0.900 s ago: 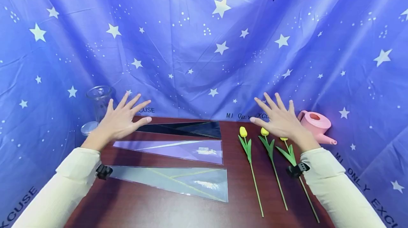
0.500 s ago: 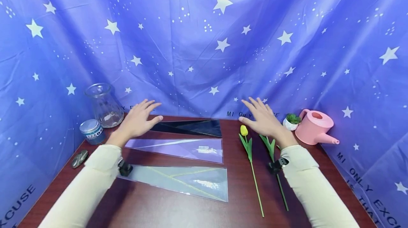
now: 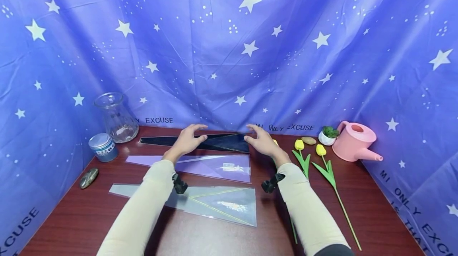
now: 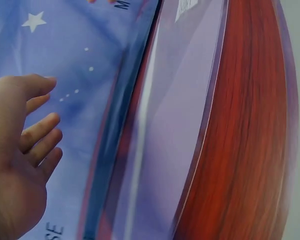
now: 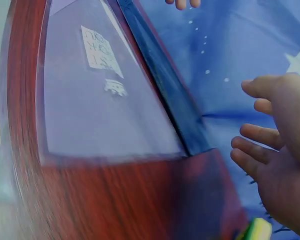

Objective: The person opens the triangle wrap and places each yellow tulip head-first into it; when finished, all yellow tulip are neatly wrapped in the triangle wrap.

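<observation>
In the head view my left hand (image 3: pixel 187 140) is over the middle of a black tapered flower sleeve (image 3: pixel 229 143), fingers loosely bent, holding nothing. My right hand (image 3: pixel 263 140) is at the sleeve's wide right end, also loosely bent with nothing in it. Both wrist views show the left hand (image 4: pixel 25 140) and the right hand (image 5: pixel 285 150) apart from the sleeves. Nearer me lie a purple flower sleeve (image 3: pixel 211 167) and a grey one (image 3: pixel 229 208). My right arm partly hides one yellow tulip; two more tulips, one here (image 3: pixel 330 174), lie to its right.
At the left stand a glass vase (image 3: pixel 121 123) and a blue lidded jar (image 3: pixel 103 148), with a dark stone (image 3: pixel 89 178) nearer. A pink watering can (image 3: pixel 354 142), a small potted plant (image 3: pixel 328 134) and a tan stone (image 3: pixel 308 140) are at the back right. A starry curtain (image 3: pixel 214 49) surrounds the table.
Both hands have moved inward and down toward the black flower sleeve, their spread fingers now loosely bent. The vase, jar, dark stone, plant and tan stone have come out from behind the arms.
</observation>
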`<action>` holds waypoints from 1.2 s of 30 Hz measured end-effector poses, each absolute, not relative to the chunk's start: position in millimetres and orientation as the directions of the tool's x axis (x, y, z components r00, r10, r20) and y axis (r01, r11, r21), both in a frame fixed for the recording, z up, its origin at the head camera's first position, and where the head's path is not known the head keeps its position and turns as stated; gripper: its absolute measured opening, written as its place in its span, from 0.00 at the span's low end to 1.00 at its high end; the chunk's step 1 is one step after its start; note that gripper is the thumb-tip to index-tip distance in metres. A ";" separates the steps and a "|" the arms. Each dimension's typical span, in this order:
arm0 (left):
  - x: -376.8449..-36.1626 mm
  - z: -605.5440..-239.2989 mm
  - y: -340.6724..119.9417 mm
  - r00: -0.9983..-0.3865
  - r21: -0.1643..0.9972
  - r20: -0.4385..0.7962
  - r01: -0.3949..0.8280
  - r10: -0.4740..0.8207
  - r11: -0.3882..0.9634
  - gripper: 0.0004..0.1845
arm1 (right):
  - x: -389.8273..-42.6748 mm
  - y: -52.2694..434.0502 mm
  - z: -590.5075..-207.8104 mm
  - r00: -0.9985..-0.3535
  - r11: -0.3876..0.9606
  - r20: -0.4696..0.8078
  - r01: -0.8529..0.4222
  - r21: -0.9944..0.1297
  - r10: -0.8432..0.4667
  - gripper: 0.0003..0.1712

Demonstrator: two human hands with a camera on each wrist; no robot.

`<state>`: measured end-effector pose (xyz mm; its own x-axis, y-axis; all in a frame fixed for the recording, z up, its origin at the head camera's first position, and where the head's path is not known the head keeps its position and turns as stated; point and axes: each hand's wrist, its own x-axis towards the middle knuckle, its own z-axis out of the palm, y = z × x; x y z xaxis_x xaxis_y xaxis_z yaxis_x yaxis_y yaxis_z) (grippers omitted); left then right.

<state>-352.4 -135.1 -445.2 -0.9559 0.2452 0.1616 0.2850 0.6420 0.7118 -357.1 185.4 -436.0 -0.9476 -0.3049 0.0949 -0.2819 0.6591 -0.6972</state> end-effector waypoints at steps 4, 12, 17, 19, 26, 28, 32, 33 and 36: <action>-359.4 -455.7 -120.9 -0.961 0.777 0.138 0.255 0.239 0.575 0.25 | -365.0 176.9 -452.6 -0.969 0.633 0.075 -0.212 -0.745 -0.236 0.31; -366.5 -470.9 -99.1 -0.966 0.822 0.104 0.216 0.235 0.528 0.22 | -375.9 167.6 -485.8 -0.987 0.662 0.135 -0.160 -0.732 -0.089 0.24; -370.4 -475.6 -86.8 -0.961 0.809 0.133 0.246 0.242 0.534 0.21 | -374.0 162.5 -493.9 -0.981 0.746 0.189 -0.161 -0.646 -0.048 0.19; -371.3 -475.6 -82.7 -0.963 0.810 0.146 0.247 0.225 0.532 0.20 | -373.4 160.5 -494.6 -0.980 0.747 0.195 -0.154 -0.647 -0.032 0.17; -374.4 -479.0 -70.1 -0.966 0.787 0.168 0.252 0.198 0.563 0.17 | -371.4 156.0 -496.8 -0.980 0.732 0.200 -0.121 -0.670 0.022 0.14; -374.4 -480.1 -67.1 -0.966 0.788 0.157 0.247 0.204 0.564 0.16 | -371.2 155.6 -498.0 -0.977 0.731 0.210 -0.116 -0.672 0.038 0.12; -374.2 -482.5 -63.2 -0.969 0.785 0.135 0.231 0.205 0.575 0.16 | -371.2 155.3 -501.8 -0.970 0.734 0.234 -0.116 -0.669 0.059 0.09; -374.3 -483.1 -62.7 -0.969 0.780 0.134 0.231 0.205 0.581 0.16 | -371.2 155.3 -502.4 -0.969 0.732 0.241 -0.120 -0.671 0.062 0.09; -375.0 -484.4 -62.0 -0.967 0.762 0.147 0.245 0.208 0.599 0.16 | -371.0 155.5 -502.5 -0.962 0.720 0.264 -0.137 -0.681 0.067 0.07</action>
<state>-375.0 -62.0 -484.4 -0.9670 0.2078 0.1475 0.2450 0.5995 0.7620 -371.0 155.5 -502.5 -0.9622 0.0668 0.2641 -0.1369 0.7195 -0.6809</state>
